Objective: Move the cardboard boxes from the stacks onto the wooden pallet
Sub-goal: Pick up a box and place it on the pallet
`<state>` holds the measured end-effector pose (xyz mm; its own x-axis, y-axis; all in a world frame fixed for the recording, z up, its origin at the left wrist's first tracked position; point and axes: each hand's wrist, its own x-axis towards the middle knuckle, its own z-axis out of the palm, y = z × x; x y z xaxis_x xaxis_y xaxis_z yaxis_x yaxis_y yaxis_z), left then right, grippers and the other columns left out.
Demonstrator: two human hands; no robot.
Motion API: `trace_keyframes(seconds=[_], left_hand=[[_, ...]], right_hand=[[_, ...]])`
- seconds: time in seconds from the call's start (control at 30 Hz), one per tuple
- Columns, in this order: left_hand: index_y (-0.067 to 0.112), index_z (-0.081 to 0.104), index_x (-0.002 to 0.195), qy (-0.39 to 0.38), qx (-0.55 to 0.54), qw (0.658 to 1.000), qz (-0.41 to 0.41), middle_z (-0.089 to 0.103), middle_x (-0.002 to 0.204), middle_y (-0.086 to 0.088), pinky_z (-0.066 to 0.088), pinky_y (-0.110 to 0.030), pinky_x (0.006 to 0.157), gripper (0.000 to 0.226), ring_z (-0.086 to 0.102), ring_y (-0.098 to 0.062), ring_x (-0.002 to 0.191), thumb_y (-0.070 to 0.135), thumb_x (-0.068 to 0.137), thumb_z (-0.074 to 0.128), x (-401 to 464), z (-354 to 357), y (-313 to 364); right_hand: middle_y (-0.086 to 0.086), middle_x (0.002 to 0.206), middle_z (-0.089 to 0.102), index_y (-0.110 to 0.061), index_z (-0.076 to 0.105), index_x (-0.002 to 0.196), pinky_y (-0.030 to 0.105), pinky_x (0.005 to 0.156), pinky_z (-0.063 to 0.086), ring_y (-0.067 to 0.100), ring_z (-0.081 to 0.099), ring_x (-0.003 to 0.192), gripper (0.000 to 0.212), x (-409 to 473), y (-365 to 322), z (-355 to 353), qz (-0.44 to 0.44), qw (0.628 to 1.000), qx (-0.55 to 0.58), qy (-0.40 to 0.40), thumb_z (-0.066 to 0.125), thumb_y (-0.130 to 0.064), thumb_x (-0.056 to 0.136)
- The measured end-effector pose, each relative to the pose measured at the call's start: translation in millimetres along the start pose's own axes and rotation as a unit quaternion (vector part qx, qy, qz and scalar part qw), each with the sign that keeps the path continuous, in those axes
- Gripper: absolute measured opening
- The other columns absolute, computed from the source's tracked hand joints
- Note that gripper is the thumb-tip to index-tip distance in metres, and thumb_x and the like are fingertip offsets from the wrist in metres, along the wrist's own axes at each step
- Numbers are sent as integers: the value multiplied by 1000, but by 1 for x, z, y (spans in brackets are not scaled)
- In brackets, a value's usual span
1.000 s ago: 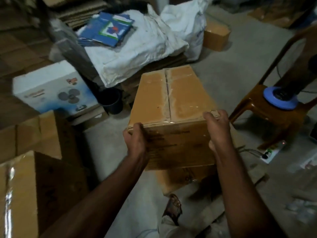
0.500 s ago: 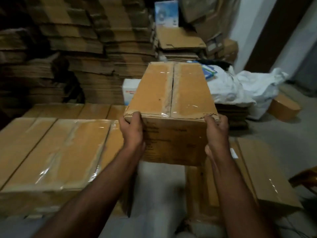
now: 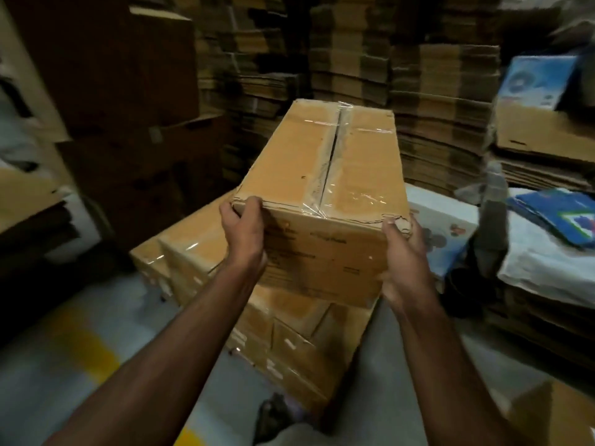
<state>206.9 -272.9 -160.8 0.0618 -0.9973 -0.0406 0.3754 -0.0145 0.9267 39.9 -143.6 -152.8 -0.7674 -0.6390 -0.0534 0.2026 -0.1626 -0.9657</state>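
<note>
Head view: held up at chest height in front of the camera, a taped cardboard box (image 3: 325, 185), long axis running away from the viewer toward the back wall, slightly angled to the right, top face up with the tape seam running lengthwise. Gripped at its near end by both hands: left hand (image 3: 246, 233) curled round the near left top corner, fingers (image 3: 249, 204) hooked over the top edge; right hand (image 3: 405, 262) clamped on the near right corner, thumb up by the torn edge, remaining fingers out of sight behind the box. Printed text on the near face, too blurred to read. Directly below and beyond, a low stack of taped boxes (image 3: 193, 249) on the floor, partly hidden by the held box and the forearms. No telling what that stack stands on; base hidden. Behind, tall piles of flattened cardboard (image 3: 444, 123) filling the back wall, edges smeared by motion blur. At left, dark upright cartons (image 3: 128, 91), detail lost in shadow. To the right, a white printed carton (image 3: 441, 233) half covered by the right hand, a blue-and-white box (image 3: 537, 82) up high, and white sacking (image 3: 547, 262) with a blue packet (image 3: 560, 214) on it, cut off by the frame edge. On the grey floor (image 3: 64, 333), a blurred yellow stripe (image 3: 83, 342). Near the bottom edge, a dark shape, hard to make out.
</note>
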Motion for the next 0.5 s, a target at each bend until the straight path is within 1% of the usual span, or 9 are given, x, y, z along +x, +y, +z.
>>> trace_keyframes(seconds=[0.1, 0.17, 0.23, 0.3, 0.33, 0.4, 0.47, 0.5], left_hand=[[26, 50, 107, 35, -2, 999, 11, 57, 103, -4, 47, -37, 77, 19, 53, -19, 93, 21, 92, 59, 50, -44, 8], [25, 48, 113, 60, -1, 998, 13, 57, 109, -6, 48, -37, 80, 23, 54, -20, 96, 20, 93, 59, 86, -72, 9], [22, 46, 122, 78, -1, 997, 13, 58, 113, -5, 50, -37, 82, 30, 56, -20, 99, 19, 95, 58, 128, -97, 13], [21, 46, 123, 88, 7, 996, 21, 58, 115, -6, 51, -39, 84, 31, 57, -22, 101, 20, 95, 59, 180, -121, 15], [21, 46, 123, 90, 16, 995, 29, 58, 116, -7, 52, -40, 85, 31, 57, -23, 102, 21, 95, 59, 208, -133, 16], [20, 44, 129, 96, 41, 994, 34, 57, 116, -5, 53, -39, 83, 36, 57, -20, 101, 23, 96, 58, 266, -153, 20], [19, 43, 131, 102, 57, 993, 35, 56, 115, -3, 52, -35, 79, 39, 57, -19, 99, 23, 95, 58, 322, -168, 28], [19, 44, 130, 104, 64, 992, 29, 57, 115, -4, 53, -37, 80, 39, 57, -20, 101, 24, 95, 58, 348, -174, 32]], right_hand=[[-2, 119, 70, -37, 52, 135, 54, 91, 56, 21, 69, 106, 40, 15, 26, 67, 11, 999, 8, -43, 60, -29, 97], [0, 119, 70, -32, 56, 132, 55, 96, 52, 23, 68, 109, 41, 31, 46, 116, 11, 998, 5, -61, 62, -27, 92], [-1, 120, 70, -33, 60, 128, 56, 101, 49, 24, 65, 113, 46, 50, 67, 167, 11, 997, -10, -70, 63, -32, 82], [-3, 121, 69, -33, 61, 126, 58, 102, 47, 24, 63, 115, 50, 73, 95, 222, 5, 997, -16, -81, 63, -35, 76], [-2, 122, 69, -34, 61, 126, 58, 101, 47, 25, 63, 116, 51, 83, 109, 248, 2, 996, -13, -84, 63, -36, 75], [-2, 120, 70, -34, 62, 125, 51, 96, 52, 24, 65, 113, 47, 102, 135, 303, 4, 996, -10, -85, 62, -33, 78], [-2, 114, 72, -32, 64, 122, 41, 84, 55, 23, 68, 106, 38, 123, 154, 354, 7, 996, 1, -84, 59, -26, 85], [-3, 114, 72, -32, 63, 123, 40, 81, 54, 22, 68, 105, 38, 131, 161, 377, 10, 997, -1, -80, 58, -27, 86]])
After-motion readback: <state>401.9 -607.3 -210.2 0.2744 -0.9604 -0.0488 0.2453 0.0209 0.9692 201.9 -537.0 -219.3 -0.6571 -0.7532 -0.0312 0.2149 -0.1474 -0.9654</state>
